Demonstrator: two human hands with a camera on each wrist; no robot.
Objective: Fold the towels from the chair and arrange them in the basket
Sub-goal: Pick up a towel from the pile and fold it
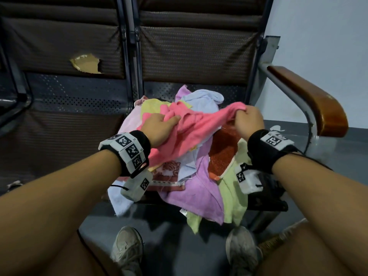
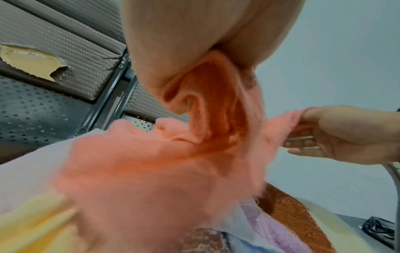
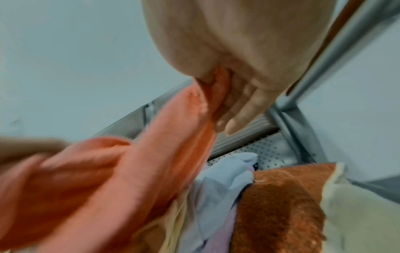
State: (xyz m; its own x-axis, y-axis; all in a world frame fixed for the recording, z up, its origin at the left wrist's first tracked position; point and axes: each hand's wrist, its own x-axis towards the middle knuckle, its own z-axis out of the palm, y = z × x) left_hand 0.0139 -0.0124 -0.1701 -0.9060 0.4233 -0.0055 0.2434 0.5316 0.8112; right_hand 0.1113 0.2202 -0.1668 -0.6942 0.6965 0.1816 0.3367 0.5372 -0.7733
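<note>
A pink towel (image 1: 196,126) hangs stretched between both my hands above a heap of towels (image 1: 201,176) on the chair seat. My left hand (image 1: 161,124) grips a bunched part of it on the left; the left wrist view shows the pink towel (image 2: 155,171) gathered under my palm. My right hand (image 1: 248,118) pinches its right corner, and the right wrist view shows the pink towel (image 3: 151,162) caught between thumb and fingers (image 3: 242,111). The heap holds purple, light green, yellow, pale blue and rust-orange towels (image 1: 223,154). No basket shows clearly.
The chair has a dark padded back with a torn patch (image 1: 86,63) and a wooden armrest (image 1: 312,100) on the right. A second seat stands to the left. My shoes (image 1: 127,248) are on the grey floor below. Something woven (image 1: 274,244) peeks in at lower right.
</note>
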